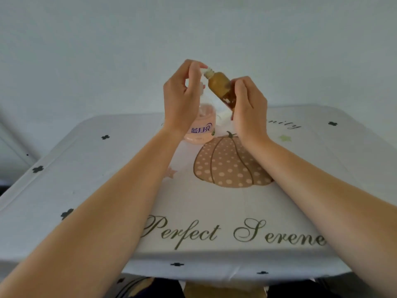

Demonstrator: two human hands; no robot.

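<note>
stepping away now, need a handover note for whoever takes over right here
Right hand: grips the brown bottle near its base, tilted, above the table.
Left hand: pinches the white cap at the bottle's neck.
Pink bottle: upright on the table behind the left hand, untouched.
Done: brown bottle lifted.
To do: probably finish turning the cap; whether it is loose or tight cannot be told.

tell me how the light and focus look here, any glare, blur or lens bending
Head view: soft, even light, no glare; the table edges bow from the wide lens; the brown bottle, left hand and right hand look slightly soft; the clear top of the pink bottle fades into the pale wall.
</note>
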